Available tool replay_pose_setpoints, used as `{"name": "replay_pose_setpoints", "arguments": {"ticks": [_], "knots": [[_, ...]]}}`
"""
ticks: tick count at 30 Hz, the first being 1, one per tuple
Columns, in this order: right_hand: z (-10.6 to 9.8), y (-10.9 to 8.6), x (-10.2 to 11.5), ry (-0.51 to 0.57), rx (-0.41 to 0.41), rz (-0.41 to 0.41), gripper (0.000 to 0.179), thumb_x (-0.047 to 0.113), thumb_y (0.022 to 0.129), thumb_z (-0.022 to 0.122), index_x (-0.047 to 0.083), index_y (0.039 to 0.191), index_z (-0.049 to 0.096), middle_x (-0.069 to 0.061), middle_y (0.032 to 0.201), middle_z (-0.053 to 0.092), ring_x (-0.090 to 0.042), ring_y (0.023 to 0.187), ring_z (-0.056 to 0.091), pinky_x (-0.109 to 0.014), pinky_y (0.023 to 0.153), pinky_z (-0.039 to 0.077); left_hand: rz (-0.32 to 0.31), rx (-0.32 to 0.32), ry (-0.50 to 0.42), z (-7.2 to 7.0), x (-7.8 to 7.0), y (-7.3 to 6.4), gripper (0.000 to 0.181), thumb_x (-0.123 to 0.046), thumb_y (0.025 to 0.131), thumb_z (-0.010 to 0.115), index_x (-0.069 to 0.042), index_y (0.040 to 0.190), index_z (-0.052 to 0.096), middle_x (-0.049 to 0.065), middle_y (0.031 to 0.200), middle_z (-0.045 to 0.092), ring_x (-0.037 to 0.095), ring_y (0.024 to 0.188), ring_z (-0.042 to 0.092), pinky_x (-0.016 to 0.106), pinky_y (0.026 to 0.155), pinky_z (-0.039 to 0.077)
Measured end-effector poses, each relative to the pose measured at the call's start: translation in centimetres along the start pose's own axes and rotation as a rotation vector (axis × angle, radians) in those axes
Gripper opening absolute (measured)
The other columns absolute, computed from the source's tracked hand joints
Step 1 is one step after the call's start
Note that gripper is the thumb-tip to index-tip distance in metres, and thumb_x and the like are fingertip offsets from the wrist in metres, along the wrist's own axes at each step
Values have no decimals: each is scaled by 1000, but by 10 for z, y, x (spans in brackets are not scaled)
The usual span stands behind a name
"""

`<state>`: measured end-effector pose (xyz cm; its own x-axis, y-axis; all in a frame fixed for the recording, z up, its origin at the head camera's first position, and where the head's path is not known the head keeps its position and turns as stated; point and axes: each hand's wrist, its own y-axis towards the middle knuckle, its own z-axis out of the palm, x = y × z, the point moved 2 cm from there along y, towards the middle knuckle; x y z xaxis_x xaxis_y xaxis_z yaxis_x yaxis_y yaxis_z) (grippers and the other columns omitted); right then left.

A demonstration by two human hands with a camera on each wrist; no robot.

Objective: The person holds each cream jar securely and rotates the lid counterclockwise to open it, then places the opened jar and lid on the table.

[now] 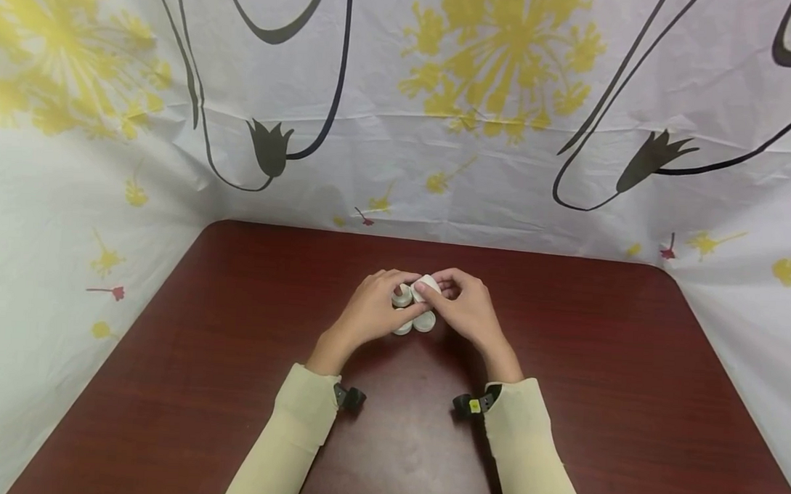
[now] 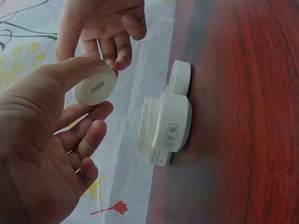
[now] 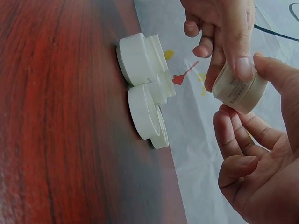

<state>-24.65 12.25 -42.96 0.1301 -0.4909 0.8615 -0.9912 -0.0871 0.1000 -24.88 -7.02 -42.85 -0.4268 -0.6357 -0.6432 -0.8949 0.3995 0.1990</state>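
Observation:
Both hands hold a small white cosmetic jar (image 1: 427,286) above the table. My left hand (image 1: 382,305) pinches it from the left with the thumb across it. From the other side my right hand (image 1: 467,305) grips it, thumb at its edge. A round face of the jar (image 2: 96,88) with small dark print shows in the left wrist view. In the right wrist view a printed band and a smooth band of the jar (image 3: 236,91) lie side by side. Below the hands stand white open jars (image 3: 135,58) and, beside them, a loose lid (image 3: 142,112), hollow side up.
The dark red wooden table (image 1: 236,329) spreads around the hands. A white patterned cloth (image 1: 372,159) hangs behind it and along the sides. Each wrist wears a black camera (image 1: 354,400) on a strap. Another lid (image 3: 161,135) sits behind the first one.

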Motion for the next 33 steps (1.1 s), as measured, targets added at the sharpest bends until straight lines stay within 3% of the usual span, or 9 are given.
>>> {"name": "replay_pose_setpoints", "arguments": {"ticks": [11,21,33], "knots": [[-1,3,1,-25,6,-16,36,45,98,75,12,114,73,-9,103,77,-21,91,70,-34,82,55,6,-12,7,-3,-2,3,53,-46,94,78,-18,138,70,4,137,72,27,126,64,51,110,49],[3,4,0,-66,-4,-21,36,47,100,70,14,111,75,-7,92,75,-18,85,69,-32,78,53,7,-20,14,-4,0,2,51,-45,95,78,-17,137,71,4,135,73,27,125,65,50,110,49],[7,2,1,-58,-11,-40,36,46,101,70,13,113,75,-8,95,76,-19,86,70,-32,79,55,-4,-22,25,-5,3,1,52,-45,94,78,-17,137,71,3,134,73,26,125,64,50,112,47]]}}
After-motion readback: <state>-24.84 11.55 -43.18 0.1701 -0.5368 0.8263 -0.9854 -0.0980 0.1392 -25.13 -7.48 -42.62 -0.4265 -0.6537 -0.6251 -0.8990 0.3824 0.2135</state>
